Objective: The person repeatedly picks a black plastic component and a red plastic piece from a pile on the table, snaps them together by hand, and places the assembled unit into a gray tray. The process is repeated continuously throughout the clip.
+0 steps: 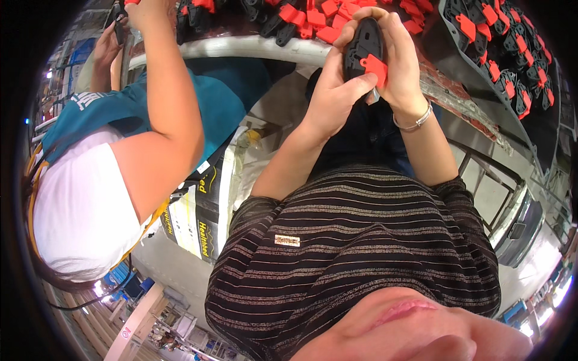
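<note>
Above the near edge of the worktable, both my hands hold an elongated black plastic housing (365, 43) upright between them. A bright red plastic piece (376, 67) sits at its lower right end. My left hand (332, 99) grips the housing from the left, its thumb pressed against the bottom of the red piece. My right hand (402, 67), with a bracelet at the wrist, wraps the right side, fingers behind and over the top. A small pale bit (372, 96) shows just under the red piece; I cannot make out what it is.
Loose red pieces (330, 8) and black parts (279, 29) lie across the table's far side. At the right, a dark bin (448, 45) holds several black parts with red pieces. A co-worker's arm (171, 90) reaches over the table at left. A metal frame (490, 165) stands at lower right.
</note>
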Demonstrator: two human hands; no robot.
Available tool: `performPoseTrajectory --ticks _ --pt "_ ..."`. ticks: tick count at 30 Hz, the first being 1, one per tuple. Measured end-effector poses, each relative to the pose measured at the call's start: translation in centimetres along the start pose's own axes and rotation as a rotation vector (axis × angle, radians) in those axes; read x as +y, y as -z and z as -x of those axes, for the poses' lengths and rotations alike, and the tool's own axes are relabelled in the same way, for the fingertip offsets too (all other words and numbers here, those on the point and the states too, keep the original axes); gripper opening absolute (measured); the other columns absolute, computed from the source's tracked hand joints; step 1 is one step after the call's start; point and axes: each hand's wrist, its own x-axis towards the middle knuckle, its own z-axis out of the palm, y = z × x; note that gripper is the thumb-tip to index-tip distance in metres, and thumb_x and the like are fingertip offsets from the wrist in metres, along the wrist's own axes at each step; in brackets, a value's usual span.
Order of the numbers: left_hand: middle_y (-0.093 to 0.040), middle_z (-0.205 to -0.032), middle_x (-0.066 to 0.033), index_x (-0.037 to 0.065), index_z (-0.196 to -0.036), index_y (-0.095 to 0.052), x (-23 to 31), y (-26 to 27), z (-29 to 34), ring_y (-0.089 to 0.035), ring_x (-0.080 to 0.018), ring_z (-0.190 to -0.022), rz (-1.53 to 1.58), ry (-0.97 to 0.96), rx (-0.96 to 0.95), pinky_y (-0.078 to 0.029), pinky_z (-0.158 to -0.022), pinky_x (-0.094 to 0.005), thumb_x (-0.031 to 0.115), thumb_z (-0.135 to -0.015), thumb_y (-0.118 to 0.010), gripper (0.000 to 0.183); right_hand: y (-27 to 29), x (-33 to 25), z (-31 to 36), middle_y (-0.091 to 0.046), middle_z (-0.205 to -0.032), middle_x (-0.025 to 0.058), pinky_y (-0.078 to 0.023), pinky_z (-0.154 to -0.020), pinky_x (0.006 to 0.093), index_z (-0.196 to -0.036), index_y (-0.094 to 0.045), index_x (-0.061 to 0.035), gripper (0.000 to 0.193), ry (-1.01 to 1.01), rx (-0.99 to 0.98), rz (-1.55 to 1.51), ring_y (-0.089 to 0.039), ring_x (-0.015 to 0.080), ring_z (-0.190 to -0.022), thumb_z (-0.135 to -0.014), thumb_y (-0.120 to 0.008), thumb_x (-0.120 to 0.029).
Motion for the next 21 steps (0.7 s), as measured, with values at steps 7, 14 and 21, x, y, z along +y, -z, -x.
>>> performPoseTrajectory --ticks 7,14,21 --pt "-0.046 -0.123 -0.0055 0.003 -0.145 -0.018 -1.6 1.9 -0.5 -0.049 -0.0084 -0.088 -0.35 -0.128 0.003 -0.045 -0.067 -0.0231 0.006 -0.094 -0.047 0.059 -0.8 1.8 -1.1 -0.055 -0.078 0.0074 -0.047 -0.073 0.0273 -0.098 -0.049 -0.0052 0.027 0.103 0.137 0.116 -0.055 0.015 -0.073 -0.097 -0.04 -0.031" --pt "-0.054 -0.112 -0.0113 -0.005 -0.12 -0.041 4.8 6.6 -3.0 -0.054 -0.0147 -0.098 -0.347 -0.428 0.437 -0.046 -0.086 -0.0264 0.008 -0.087 -0.063 0.042 -0.4 2.9 -3.9 -0.061 -0.106 0.0095 -0.048 -0.077 0.0279 -0.121 -0.05 -0.0035 0.033 0.098 0.036 0.456 -0.059 0.0152 -0.094 -0.096 -0.047 -0.023" --pt "-0.058 -0.104 -0.0101 -0.004 -0.115 -0.047 4.4 12.9 -5.2 -0.055 -0.0146 -0.092 -0.701 -0.478 0.593 -0.046 -0.083 -0.0271 0.012 -0.087 -0.062 0.036 -1.5 4.9 -7.1 -0.065 -0.082 0.0075 -0.051 -0.07 0.0344 -0.099 -0.063 -0.0059 0.026 0.478 0.0 1.641 -0.064 0.0238 -0.076 -0.086 -0.057 -0.028"
